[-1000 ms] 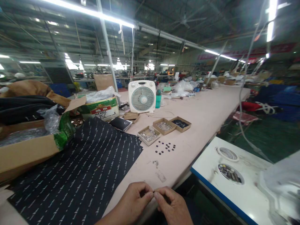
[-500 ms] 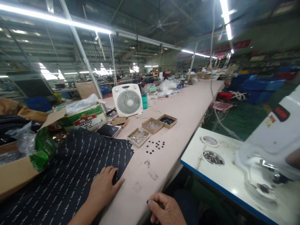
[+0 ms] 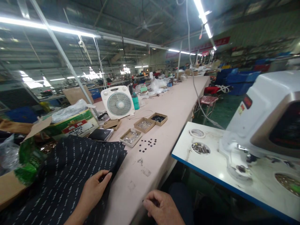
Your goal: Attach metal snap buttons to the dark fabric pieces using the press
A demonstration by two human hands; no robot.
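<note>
Dark fabric (image 3: 77,165) printed with rows of small white lettering covers the left of the table. My left hand (image 3: 95,187) is closed on its right edge, thumb on top and fingers curled, and the edge lifts slightly there. By the table's front edge, my right hand (image 3: 161,206) pinches a small black snap button (image 3: 143,201), only partly visible at the fingertips. Several similar black snap buttons (image 3: 148,143) lie loose on the table, with a few small metal pieces (image 3: 140,161) nearer me.
Shallow boxes of metal parts (image 3: 130,137) and black parts (image 3: 158,118) stand beyond the buttons. Behind them are a white box fan (image 3: 119,103) and a teal bottle (image 3: 135,101). A white press machine (image 3: 262,115) on its own table (image 3: 206,165) stands at right. An open carton (image 3: 77,125) sits left.
The view has turned right, bringing more of the machine into sight. My left hand has closed on the fabric's edge and raised it a little. The right hand keeps its pinch.
</note>
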